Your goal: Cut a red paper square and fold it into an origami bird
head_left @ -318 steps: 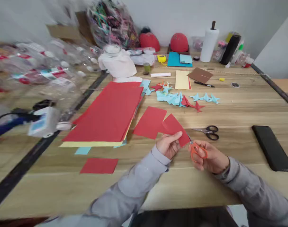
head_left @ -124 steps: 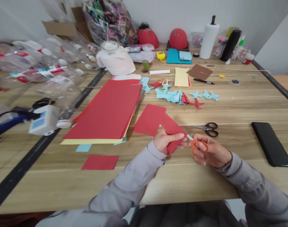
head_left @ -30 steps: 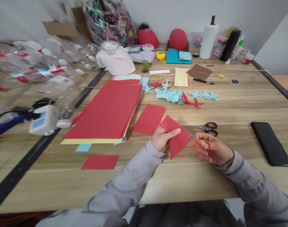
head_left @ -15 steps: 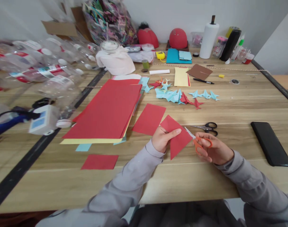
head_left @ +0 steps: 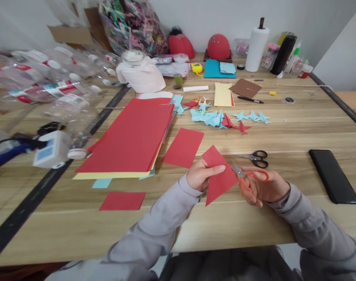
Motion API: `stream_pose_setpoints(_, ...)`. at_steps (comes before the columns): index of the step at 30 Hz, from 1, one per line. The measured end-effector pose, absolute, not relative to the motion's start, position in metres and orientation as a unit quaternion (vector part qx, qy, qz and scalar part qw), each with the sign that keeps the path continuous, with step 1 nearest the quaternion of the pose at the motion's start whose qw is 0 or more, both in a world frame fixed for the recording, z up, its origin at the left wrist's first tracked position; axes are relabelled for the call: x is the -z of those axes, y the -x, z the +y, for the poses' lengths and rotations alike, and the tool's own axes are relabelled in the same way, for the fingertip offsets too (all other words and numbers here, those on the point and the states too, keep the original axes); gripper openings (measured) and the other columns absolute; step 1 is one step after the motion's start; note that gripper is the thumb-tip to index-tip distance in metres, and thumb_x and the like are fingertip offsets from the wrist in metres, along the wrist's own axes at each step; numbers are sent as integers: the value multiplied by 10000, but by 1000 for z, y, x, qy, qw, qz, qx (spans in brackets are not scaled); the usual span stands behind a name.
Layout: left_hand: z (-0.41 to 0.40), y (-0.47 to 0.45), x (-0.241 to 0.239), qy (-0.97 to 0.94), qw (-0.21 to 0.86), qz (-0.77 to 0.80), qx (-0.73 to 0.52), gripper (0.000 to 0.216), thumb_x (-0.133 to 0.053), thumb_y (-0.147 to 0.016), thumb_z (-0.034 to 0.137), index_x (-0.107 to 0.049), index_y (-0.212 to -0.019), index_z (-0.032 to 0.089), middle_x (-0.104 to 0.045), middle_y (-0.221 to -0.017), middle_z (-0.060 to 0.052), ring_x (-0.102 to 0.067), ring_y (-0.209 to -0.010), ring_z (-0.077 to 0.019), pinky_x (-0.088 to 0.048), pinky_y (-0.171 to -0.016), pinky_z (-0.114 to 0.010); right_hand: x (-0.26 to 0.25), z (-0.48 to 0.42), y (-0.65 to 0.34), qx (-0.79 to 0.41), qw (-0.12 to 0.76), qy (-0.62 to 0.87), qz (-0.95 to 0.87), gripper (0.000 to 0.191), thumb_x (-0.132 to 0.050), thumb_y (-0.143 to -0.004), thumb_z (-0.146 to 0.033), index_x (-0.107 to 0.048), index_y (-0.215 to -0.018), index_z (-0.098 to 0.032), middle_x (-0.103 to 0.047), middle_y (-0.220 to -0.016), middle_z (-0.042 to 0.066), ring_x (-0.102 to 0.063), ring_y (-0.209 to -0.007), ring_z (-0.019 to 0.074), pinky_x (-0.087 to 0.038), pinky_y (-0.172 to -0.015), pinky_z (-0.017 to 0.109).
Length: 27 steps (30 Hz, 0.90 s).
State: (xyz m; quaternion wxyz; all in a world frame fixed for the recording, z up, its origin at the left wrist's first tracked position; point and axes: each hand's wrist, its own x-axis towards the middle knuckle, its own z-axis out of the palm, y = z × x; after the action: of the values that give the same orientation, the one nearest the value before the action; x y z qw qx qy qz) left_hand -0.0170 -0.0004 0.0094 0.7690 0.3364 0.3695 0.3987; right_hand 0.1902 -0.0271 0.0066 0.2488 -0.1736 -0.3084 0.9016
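Observation:
A folded-looking triangle of red paper (head_left: pixel 220 181) is pinched in my left hand (head_left: pixel 200 175), thumb on top. My right hand (head_left: pixel 267 187) has its fingers through the orange handles of a pair of scissors (head_left: pixel 244 177). The blades stand apart at the triangle's right corner, one of them partly hidden by the paper. Just behind lies a second pair of scissors with black handles (head_left: pixel 258 159), flat on the table. One red paper sheet (head_left: pixel 184 147) rests beyond my left hand, and a smaller red piece (head_left: pixel 122 200) lies near the front left.
A stack of large red sheets (head_left: pixel 128 136) lies to the left. Folded paper cranes (head_left: pixel 213 118) sit mid-table. A black phone (head_left: pixel 333 176) is at the right. Plastic bottles (head_left: pixel 57 78) crowd the far left, near a white plug adapter (head_left: pixel 52 149).
The scissors' blades and handles have spread wider. The red triangle has turned slightly in my left hand, its lower point swinging down and left.

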Motion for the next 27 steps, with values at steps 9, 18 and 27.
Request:
stream_pose_setpoints(9, -5, 9, -7, -370, 759, 366, -392, 284, -849, -555, 330, -709, -680, 116, -706, -674, -58, -626, -602, -146, -484, -598, -255, -3, -27, -187, -907, 246, 168, -298, 320, -585, -810, -485, -599, -774, -168, -669, -591, 37, -540, -397, 118, -358, -393, 211)
stream_pose_setpoints(18, -6, 8, -14, -305, 764, 394, -410, 317, -848, -545, 369, -702, -660, 112, -705, -643, -60, -636, -569, -154, -495, -588, -264, -3, -28, -186, -895, 247, 193, -316, 345, -618, -774, -516, -582, -932, -211, -655, -556, 1, -506, -370, 111, -335, -386, 190)
stream_pose_setpoints(27, -7, 5, -8, -309, 738, 405, -443, 298, -850, -554, 355, -688, -647, 123, -697, -633, -40, -629, -569, -138, -492, -585, -252, -2, -28, -186, -895, 275, 167, -309, 323, -592, -799, -503, -679, -891, -206, -658, -567, 20, -529, -427, 111, -345, -414, 207)
